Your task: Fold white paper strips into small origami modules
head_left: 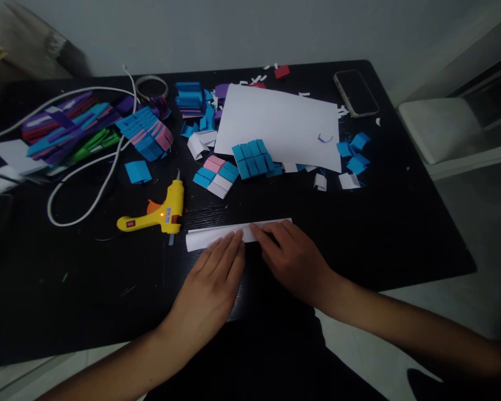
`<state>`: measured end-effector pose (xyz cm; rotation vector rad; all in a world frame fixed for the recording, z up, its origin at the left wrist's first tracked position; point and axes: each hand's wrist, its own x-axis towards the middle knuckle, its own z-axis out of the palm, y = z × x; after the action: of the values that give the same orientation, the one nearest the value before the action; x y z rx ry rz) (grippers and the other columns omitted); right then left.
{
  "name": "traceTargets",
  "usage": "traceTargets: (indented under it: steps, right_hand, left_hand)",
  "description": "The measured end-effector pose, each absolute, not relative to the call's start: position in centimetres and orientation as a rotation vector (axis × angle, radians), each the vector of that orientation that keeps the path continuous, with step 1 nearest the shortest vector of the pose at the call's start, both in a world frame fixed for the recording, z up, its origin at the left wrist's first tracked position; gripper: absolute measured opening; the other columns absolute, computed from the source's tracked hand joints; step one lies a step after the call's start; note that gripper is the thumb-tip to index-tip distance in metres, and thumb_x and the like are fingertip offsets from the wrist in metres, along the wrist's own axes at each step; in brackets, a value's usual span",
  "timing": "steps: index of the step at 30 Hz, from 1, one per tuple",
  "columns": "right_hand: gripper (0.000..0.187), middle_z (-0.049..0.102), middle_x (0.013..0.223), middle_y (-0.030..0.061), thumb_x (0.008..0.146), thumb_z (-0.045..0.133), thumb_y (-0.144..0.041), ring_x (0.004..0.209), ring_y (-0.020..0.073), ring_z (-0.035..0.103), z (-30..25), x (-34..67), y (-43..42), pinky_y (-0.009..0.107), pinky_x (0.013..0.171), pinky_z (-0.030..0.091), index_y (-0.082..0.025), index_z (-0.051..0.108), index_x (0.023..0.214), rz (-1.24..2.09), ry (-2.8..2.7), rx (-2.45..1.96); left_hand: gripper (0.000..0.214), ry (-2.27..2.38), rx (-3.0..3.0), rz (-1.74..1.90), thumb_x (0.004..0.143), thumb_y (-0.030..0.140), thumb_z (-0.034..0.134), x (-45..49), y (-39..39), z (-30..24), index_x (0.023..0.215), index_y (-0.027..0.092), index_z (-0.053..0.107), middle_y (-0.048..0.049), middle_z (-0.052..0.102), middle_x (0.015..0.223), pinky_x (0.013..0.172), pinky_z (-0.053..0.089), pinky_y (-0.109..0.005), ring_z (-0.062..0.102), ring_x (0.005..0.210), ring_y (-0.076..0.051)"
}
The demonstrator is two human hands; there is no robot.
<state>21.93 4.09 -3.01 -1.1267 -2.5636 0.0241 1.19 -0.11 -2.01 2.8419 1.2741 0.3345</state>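
Observation:
A long folded white paper strip (217, 236) lies on the black table (384, 223) near its front edge. My left hand (215, 278) rests flat, fingers stretched out, with the fingertips pressing the strip's middle. My right hand (294, 256) lies beside it, its fingers extended and pressing down on the strip's right half. Neither hand holds anything off the table. A yellow hot glue gun (161, 213) lies just left of the strip, its light glowing.
A white sheet (284, 125) lies mid-table with folded blue, pink and white paper pieces (253, 159) around it. Stacks of coloured paper (75, 125) and a white cable (92, 195) fill the left. A phone (355, 92) sits far right. A white cushioned seat (438, 125) stands beyond the table.

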Motion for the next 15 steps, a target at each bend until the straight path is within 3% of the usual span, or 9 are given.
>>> traceTargets:
  steps: [10, 15]
  right_hand:
    - [0.035, 0.071, 0.099, 0.0204, 0.096, 0.051, -0.002, 0.089, 0.0269, 0.062, -2.6, 21.9, 4.4, 0.041, 0.077, 0.059, 0.004, 0.068, 0.126, 0.107, -2.541, -1.126]
    - [0.035, 0.068, 0.102, 0.0194, 0.097, 0.05, -0.004, 0.09, 0.0255, 0.06, -1.7, 22.0, 4.9, 0.039, 0.078, 0.059, 0.0, 0.069, 0.126, 0.299, -2.505, -1.173]
  left_hand:
    - [0.048, 1.252, 2.772, 0.396, 0.092, -0.003, 0.044, 0.6, 0.1, -2.1, 0.139, -0.003, 0.055, -0.0254, 0.058, 0.146, 0.103, 0.06, -0.052, 0.059, 0.134, -0.037]
    - [0.048, 1.25, 2.746, 0.411, 0.092, -0.003, 0.049, 0.3, 0.1, -2.6, 0.14, -0.001, 0.055, -0.0241, 0.059, 0.146, 0.106, 0.058, -0.051, 0.058, 0.135, -0.036]
